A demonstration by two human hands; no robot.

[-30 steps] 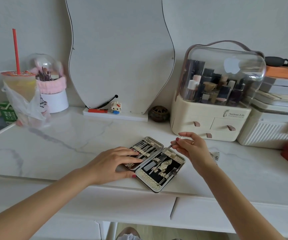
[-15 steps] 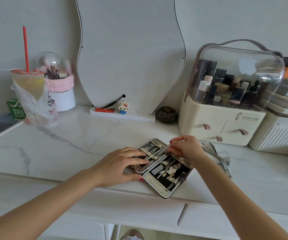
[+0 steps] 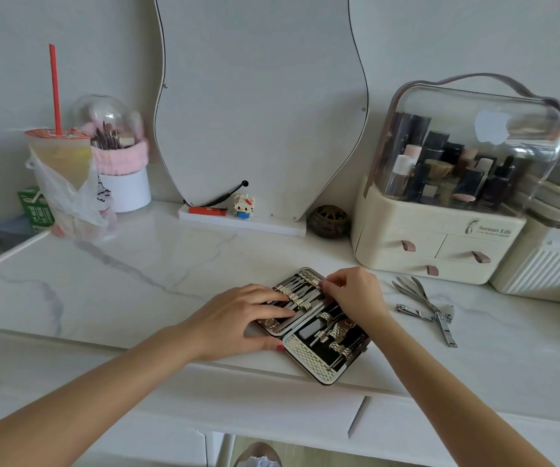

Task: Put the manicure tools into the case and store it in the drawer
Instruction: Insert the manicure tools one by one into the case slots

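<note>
The open case point(image 3: 312, 326) lies flat near the tabletop point(image 3: 137, 281) front edge, its long axis running diagonally from far-left to near-right. The left hand point(image 3: 238, 320) presses spread fingers on its left half; the right hand point(image 3: 356, 294) pinches at the far edge. Loose clippers point(image 3: 423, 306) lie well right.

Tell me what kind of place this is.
Most likely a home vanity or dressing table: a curvy mirror leans on the wall, a clear-lidded cosmetics organiser holds bottles, and a brush holder stands on the marble-look top, where a manicure case lies open.
</note>
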